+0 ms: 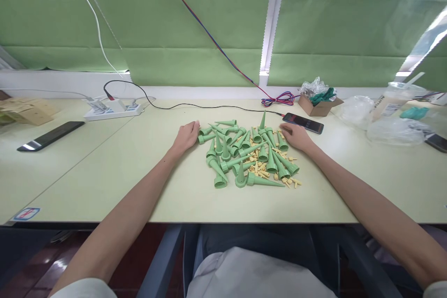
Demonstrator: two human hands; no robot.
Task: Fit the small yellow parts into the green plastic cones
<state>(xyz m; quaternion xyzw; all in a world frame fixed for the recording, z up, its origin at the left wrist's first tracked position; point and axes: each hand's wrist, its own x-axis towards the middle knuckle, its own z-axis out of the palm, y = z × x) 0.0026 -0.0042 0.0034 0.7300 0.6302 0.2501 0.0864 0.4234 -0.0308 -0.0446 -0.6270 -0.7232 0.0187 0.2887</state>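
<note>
A heap of green plastic cone spikes (240, 151) with threaded collars lies mid-table, some upright, others on their sides. Among them, mostly on the right, are small pale yellow plastic pieces (256, 166), some T-shaped. My left hand (187, 135) rests on the table at the heap's left edge, fingers curled in, with nothing seen in them. At the right edge, beside a few cones and yellow bits, my right hand (296, 137) also rests with its fingers curled. I see nothing held there, though its palm is hidden.
Behind my right hand lies a phone (303, 123) on a black cable. Farther right are a small cardboard box (319, 106), a plastic cup (391, 100) and clear bags (396, 131). A power strip (113, 111) and a dark flat device (50, 136) are on the left.
</note>
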